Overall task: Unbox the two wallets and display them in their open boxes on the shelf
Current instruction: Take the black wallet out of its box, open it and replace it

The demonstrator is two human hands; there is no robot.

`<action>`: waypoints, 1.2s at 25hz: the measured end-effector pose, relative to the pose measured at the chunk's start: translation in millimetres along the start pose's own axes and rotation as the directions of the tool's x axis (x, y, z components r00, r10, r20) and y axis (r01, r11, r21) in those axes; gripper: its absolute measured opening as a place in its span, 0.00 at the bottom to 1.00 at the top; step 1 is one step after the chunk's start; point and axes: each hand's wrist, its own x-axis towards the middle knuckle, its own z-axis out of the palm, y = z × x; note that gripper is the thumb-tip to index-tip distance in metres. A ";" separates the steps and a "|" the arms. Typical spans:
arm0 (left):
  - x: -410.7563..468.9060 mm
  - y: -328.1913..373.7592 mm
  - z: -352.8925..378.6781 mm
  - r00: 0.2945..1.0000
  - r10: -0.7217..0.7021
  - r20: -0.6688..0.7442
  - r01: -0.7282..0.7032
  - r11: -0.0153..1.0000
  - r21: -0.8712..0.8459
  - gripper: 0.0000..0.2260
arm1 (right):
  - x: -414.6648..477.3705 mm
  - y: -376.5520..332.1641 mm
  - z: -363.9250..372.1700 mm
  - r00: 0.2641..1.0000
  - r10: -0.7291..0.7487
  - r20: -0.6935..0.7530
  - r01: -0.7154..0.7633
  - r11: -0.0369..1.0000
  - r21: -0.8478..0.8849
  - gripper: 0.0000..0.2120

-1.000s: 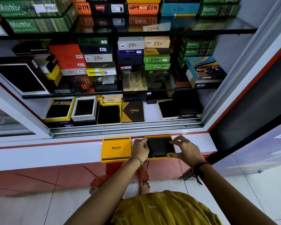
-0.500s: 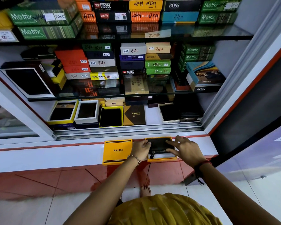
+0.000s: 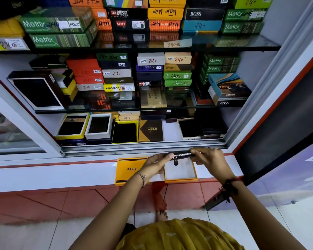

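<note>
A black zip wallet is held edge-on between both hands, just above an open orange box with a white lining, which lies on the white ledge. My left hand grips the wallet's left end near the dangling zip pull. My right hand grips its right end. To the left lies the orange BALISI lid, partly covered by my left wrist.
Behind the ledge runs a sliding-door track. The bottom shelf holds several open display boxes, such as a yellow one and a white one. Glass shelves above carry stacked wallet boxes. A white door frame rises at right.
The wallet has come out of the orange box and been turned onto its edge above it. The box's white lining now shows. The camera has moved closer to the shelves.
</note>
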 end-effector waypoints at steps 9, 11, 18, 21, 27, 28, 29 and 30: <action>-1.7 11.0 3.2 0.978 0.168 -0.123 -0.176 0.983 -0.055 0.26 | -16.6 -50.9 21.7 0.866 0.495 0.065 -0.473 0.773 0.422 0.36; -3.6 12.8 5.2 0.978 0.188 -0.092 -0.193 0.980 -0.040 0.25 | -18.7 -59.2 27.2 0.813 0.473 0.340 -0.580 0.711 0.398 0.29; -17.0 19.0 -11.2 0.963 0.224 -0.148 -0.243 0.962 -0.123 0.22 | -9.1 -51.7 -7.6 0.882 0.458 0.111 -0.459 0.781 0.424 0.13; -21.8 16.6 -18.3 0.995 0.084 0.047 -0.063 0.936 -0.346 0.31 | -12.6 -41.7 -20.5 0.844 0.535 0.038 -0.505 0.769 0.393 0.08; -25.6 4.1 -10.8 0.803 0.133 0.581 0.271 0.787 -0.554 0.38 | -23.9 -55.7 25.8 0.873 0.413 0.258 -0.487 0.762 0.426 0.08; -25.5 4.0 -11.9 0.759 0.166 0.630 0.306 0.763 -0.570 0.38 | -24.3 -58.7 30.0 0.883 0.386 0.266 -0.468 0.766 0.440 0.07; -25.3 4.6 -13.7 0.718 0.206 0.665 0.330 0.741 -0.585 0.38 | -23.7 -61.8 31.6 0.896 0.356 0.267 -0.442 0.775 0.452 0.07; -24.8 5.6 -15.4 0.680 0.245 0.691 0.347 0.723 -0.597 0.37 | -22.8 -65.0 31.9 0.908 0.320 0.270 -0.414 0.783 0.465 0.08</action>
